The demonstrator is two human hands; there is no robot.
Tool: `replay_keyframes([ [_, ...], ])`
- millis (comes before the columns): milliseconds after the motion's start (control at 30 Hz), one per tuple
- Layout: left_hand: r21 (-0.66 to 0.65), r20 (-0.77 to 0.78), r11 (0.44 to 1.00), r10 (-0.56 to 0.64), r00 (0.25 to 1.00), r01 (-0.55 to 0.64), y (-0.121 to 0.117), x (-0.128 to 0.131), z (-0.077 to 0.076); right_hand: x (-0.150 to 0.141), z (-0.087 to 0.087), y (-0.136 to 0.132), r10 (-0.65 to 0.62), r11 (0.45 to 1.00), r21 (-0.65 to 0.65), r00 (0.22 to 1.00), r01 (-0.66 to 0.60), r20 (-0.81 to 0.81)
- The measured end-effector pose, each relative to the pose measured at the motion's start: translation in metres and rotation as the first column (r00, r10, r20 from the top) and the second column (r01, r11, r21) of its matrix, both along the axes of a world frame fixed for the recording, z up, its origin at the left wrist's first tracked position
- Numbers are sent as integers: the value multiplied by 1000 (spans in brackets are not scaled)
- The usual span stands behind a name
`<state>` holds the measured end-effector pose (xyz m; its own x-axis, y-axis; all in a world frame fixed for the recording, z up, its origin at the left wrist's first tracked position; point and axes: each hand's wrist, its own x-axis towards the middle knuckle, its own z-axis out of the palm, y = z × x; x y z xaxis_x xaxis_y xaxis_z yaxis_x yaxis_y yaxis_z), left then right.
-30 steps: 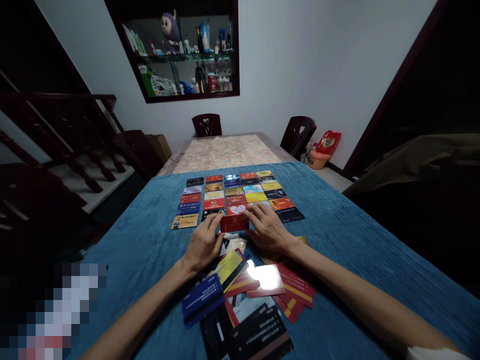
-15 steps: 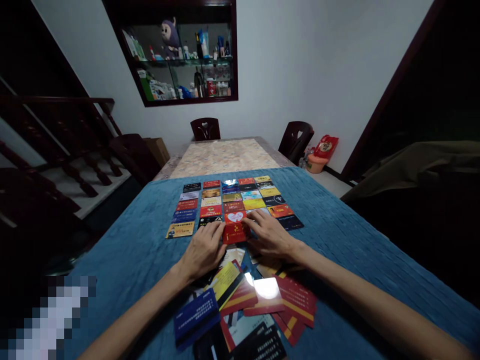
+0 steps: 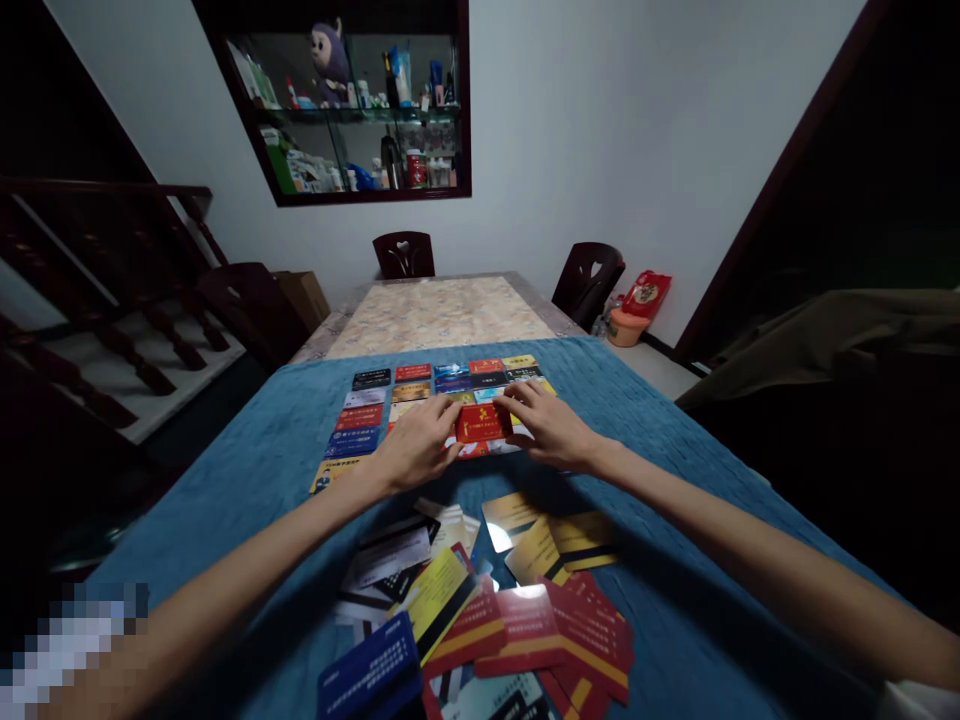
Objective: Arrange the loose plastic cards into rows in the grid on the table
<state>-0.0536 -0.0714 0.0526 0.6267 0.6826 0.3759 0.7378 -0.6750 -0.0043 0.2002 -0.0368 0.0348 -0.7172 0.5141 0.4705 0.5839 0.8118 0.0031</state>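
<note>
A red card with yellow print is held level by its two short ends, raised over the rows of cards. My left hand pinches its left end and my right hand its right end. Under and around my hands lie cards set out in rows, among them a blue card and a black card on the left side; my hands hide several of them. Nearer me is a loose pile with a yellow card, a dark blue card and red cards.
A blue cloth covers the near part of the table, with a patterned tabletop beyond. Dark chairs stand at the far end. A wall cabinet holds bottles and a plush toy. Left is a wooden railing.
Both hands have lifted the red card off the near edge of the rows and carried it up and away from me. More of the loose pile shows now.
</note>
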Motion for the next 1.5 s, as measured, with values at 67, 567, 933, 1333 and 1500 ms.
replay_keyframes([
  [67,-10,-24,1000,-5,1000,5,13,2,6,2,3,13,-1,1000,12,1000,1,21],
  [567,-91,-182,989,101,978,-119,113,16,20,1,11,118,-103,992,-63,989,110,104],
  [933,-123,-302,962,200,932,-246,175,39,7,-1,-2,187,-199,960,-154,956,234,215],
  [1333,-170,-376,927,251,892,-333,218,48,-17,-8,-16,223,-275,910,-216,906,353,322],
  [1500,-191,-405,912,263,876,-363,226,51,-21,-11,-19,227,-297,889,-231,881,396,367],
])
